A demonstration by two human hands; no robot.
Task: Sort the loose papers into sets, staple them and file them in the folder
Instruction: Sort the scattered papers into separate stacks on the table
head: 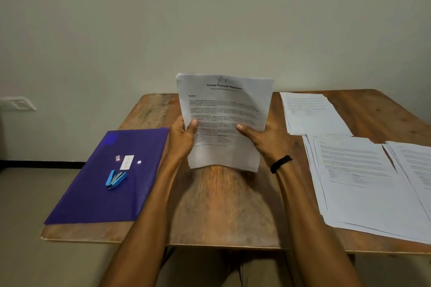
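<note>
I hold a set of white printed sheets point(225, 109) upright over the middle of the wooden table point(224, 212), its lower edge just above the wood. My left hand point(180, 138) grips its left side with the thumb on the front page. My right hand point(265, 138) grips the right side the same way. A purple folder point(112, 184) lies flat at the left of the table. On it rests a blue stapler point(116, 178). More loose papers lie at the right: one pile point(312, 114) further back and overlapping piles point(363, 182) nearer me.
A white label and a small round button point(139, 162) sit on the folder. A black band circles my right wrist point(281, 163). The table stands against a plain wall, with a white wall socket point(18, 103) at the left. Bare wood shows between the folder and the paper piles.
</note>
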